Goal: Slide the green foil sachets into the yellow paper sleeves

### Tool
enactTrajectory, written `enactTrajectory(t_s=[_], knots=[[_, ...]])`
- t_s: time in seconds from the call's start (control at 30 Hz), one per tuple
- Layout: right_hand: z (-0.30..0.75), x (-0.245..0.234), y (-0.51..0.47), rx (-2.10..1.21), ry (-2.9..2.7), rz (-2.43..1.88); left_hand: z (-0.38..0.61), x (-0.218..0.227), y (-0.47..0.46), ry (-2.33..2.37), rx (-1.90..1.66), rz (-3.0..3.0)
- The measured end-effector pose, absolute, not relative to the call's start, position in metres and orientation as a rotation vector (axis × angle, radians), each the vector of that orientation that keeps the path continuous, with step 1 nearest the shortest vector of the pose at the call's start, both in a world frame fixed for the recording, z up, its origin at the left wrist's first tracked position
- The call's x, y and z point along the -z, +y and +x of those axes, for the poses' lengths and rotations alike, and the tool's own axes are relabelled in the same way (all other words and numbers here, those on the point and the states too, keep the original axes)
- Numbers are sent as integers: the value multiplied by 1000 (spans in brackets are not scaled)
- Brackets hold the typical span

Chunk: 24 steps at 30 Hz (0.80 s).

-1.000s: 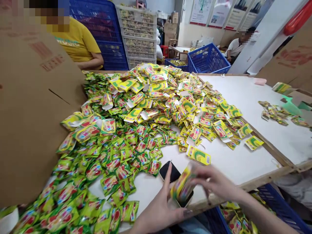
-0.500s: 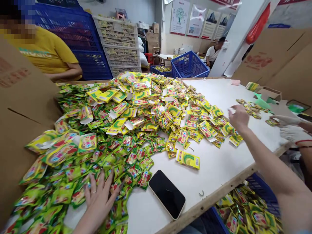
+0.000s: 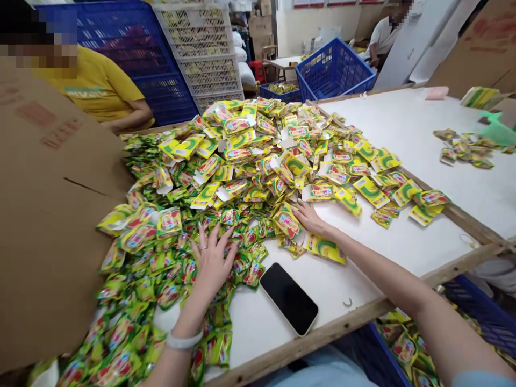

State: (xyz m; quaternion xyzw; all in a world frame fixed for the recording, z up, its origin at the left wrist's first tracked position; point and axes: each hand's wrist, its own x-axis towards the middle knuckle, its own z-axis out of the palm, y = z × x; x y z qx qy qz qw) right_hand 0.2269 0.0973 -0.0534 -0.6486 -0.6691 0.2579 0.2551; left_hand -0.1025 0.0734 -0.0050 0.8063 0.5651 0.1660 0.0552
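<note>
My left hand lies with its fingers spread on a heap of small green candy packets; a white band circles that wrist. At the front of a pile of yellow candy boxes, my right hand has its fingers closed at the edge of one yellow candy box; part of the grip is hidden. Another yellow box lies flat just below this hand. Between my forearms a black-screened phone rests on the white table.
A large cardboard carton stands at the left. Below the table's wooden edge is a blue crate of yellow packets. A person in a yellow shirt sits behind the carton. Blue and white crates stand farther back.
My right hand has come from the pile's right side leftward to its front, at a yellow box. My left hand remains spread on the green packets. The view has turned right and down.
</note>
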Motion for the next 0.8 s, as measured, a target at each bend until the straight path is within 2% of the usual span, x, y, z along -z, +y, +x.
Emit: enactTrajectory(t_s=[0.17,0.37,0.63,0.8], knots=[[202,36,58,-916,-1924,-1482,-105,1,40,1537,-739,2528],[214,33,1,-365,-1931,-1693,-106,2,12,1411,-544,2550],[193,29,14,-237,-2357,-1559,-95,16,-5,1381,-439,2613],[185,23,4,218,-2367,-1637,-103,19,-15,1370,-376,2545]])
